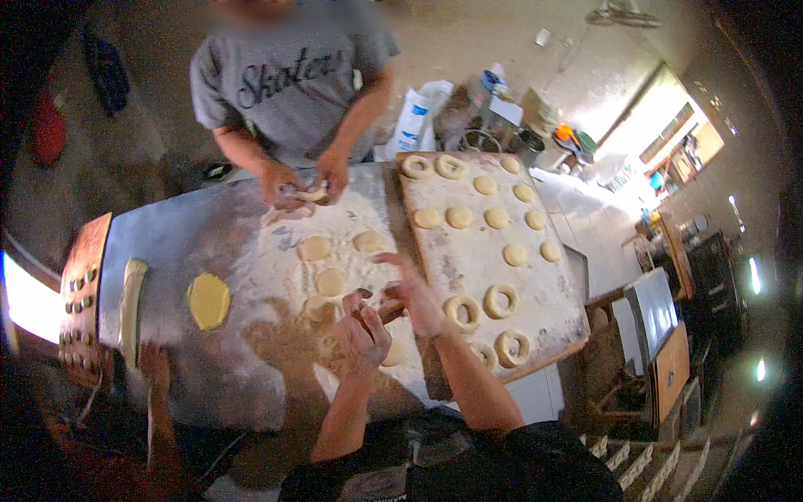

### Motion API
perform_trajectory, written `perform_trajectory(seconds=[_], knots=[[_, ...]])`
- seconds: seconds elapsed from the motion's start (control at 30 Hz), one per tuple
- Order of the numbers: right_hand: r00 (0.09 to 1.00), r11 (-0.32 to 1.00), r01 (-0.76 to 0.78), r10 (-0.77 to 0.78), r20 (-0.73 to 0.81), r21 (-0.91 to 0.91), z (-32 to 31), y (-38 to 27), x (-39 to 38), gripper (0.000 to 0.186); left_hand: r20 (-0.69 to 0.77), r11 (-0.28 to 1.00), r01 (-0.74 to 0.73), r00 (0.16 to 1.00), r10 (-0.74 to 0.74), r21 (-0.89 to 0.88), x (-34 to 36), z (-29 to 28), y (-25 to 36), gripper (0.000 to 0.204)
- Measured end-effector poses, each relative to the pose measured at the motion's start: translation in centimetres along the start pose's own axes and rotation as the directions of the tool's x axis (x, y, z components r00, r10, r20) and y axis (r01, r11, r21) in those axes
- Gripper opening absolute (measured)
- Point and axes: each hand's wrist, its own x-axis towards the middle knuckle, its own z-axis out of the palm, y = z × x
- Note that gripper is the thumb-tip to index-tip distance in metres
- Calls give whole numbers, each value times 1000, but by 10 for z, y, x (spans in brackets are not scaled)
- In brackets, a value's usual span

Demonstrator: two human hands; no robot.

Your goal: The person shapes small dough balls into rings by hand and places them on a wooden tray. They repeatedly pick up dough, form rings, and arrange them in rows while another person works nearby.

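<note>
My left hand (pixel 364 336) is over the floured table, its fingers curled in; whether it holds anything is hidden. Just beside it, my right hand (pixel 416 299) has bent fingers spread apart, with no dough visible in them. Below and around my hands lie several pale dough rounds, among them one dough round (pixel 330 282) and another dough round (pixel 316 248). A round partly covered by my left hand (pixel 319 309) sits close by. To the right, a floured wooden board (pixel 468 268) carries several flat rounds and several dough rings, such as one ring (pixel 502 301).
Across the table, a co-worker in a grey shirt (pixel 293 92) handles a dough piece (pixel 313 194). At left are a yellow dough slab (pixel 208 301), a long dough roll (pixel 132 309), another person's hand (pixel 155 368) and a board with small pieces (pixel 88 251). A white sack (pixel 418 121) stands behind.
</note>
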Motion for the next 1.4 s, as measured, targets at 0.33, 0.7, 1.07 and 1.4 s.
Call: perform_trajectory(seconds=[0.33,0.7,1.07,1.4], knots=[[981,977,192,-193,-8,-94,-87,-37,-69,80,80,918,-143,980,185,-370,-35,85,53,15],[940,979,203,-193,-283,6,-218,-51,-178,61,461,978,-157,863,205,-140,-88,183,157,10],[817,841,382,-114,-565,383,-278,-70,-241,74,628,991,-77,767,130,-110,-113,249,197,20],[728,903,-403,216,-651,-151,-315,-39,-242,74,630,862,-347,775,42,369,-118,290,176,39]])
